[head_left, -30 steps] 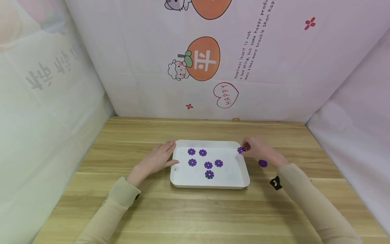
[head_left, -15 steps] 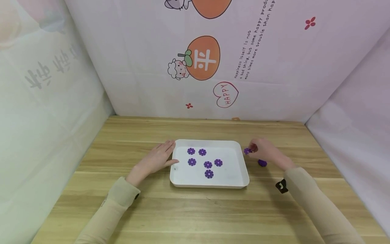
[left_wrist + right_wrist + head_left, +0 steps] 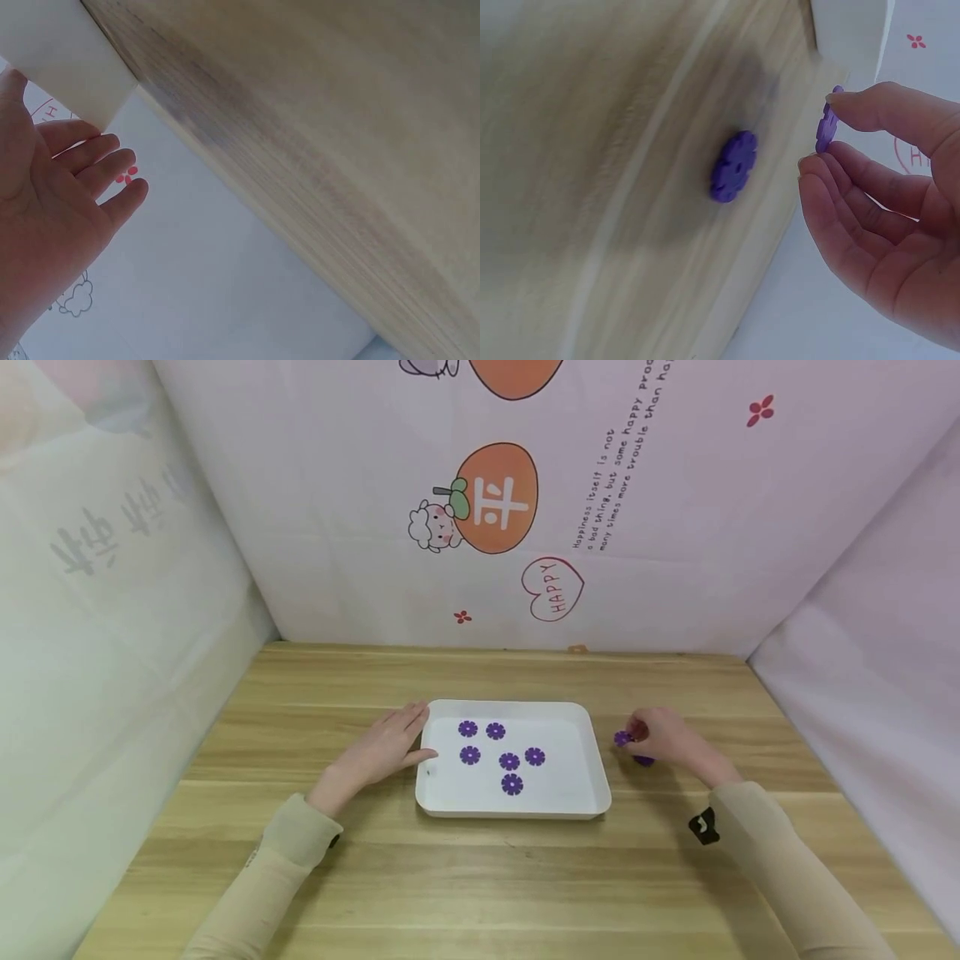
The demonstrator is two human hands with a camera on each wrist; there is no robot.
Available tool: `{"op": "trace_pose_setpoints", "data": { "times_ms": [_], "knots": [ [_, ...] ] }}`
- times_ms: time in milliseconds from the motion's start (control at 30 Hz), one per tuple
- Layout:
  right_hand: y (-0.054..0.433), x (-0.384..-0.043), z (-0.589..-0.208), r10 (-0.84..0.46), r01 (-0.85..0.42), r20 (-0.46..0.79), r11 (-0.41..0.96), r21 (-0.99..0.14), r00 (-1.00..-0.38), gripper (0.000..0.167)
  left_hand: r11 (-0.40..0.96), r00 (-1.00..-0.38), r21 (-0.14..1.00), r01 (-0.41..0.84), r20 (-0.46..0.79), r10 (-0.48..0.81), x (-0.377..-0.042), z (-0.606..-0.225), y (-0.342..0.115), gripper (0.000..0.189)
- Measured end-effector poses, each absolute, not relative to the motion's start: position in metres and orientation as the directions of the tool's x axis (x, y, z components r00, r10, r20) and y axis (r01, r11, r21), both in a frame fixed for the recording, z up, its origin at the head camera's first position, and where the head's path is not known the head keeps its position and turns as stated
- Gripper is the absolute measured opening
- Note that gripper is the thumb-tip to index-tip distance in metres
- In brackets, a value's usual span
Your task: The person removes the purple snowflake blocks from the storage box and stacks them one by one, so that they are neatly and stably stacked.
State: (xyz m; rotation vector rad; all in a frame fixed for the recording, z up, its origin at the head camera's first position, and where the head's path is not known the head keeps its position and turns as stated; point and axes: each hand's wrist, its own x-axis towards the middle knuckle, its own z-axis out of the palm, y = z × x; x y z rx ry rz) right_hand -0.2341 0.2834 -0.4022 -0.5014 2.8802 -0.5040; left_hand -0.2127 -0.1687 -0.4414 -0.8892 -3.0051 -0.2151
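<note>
A white tray (image 3: 558,793) holds several purple notched snowflake discs, one of them a disc (image 3: 512,784) nearest its front. My left hand (image 3: 381,750) rests along the tray's left rim, fingers straight and thumb over the edge; the left wrist view shows these fingers at the tray's wall (image 3: 82,82). To the right of the tray, my right hand (image 3: 667,739) pinches a purple snowflake disc (image 3: 827,126) between thumb and fingers, above the table. Below that hand lies another purple disc (image 3: 735,166) on the wood, mostly covered by the hand in the head view.
The wooden table (image 3: 480,885) runs back to a printed white cloth wall (image 3: 360,527). White cloth stands at the left and right sides too. A black band (image 3: 703,827) shows at the right sleeve.
My right hand has drawn away from the tray's right rim, moving right and slightly toward me with the pinched disc. The left hand and the discs in the tray have stayed in place.
</note>
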Motion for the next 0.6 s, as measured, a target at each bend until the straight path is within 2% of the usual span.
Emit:
{"op": "trace_pose_setpoints", "data": {
  "times_ms": [333,600],
  "knots": [
    [0.299,-0.233,-0.411,-0.318,-0.256,-0.122,0.896,-0.364,-0.940,0.022,0.808,-0.815,0.107,0.579,0.113,0.569,-0.212,-0.441,-0.170,0.077],
    [0.306,-0.230,-0.416,-0.336,-0.288,-0.083,0.891,-0.350,-0.938,0.022,0.805,-0.810,0.100,0.585,0.123,0.573,-0.211,-0.441,-0.170,0.076]
  ]
}}
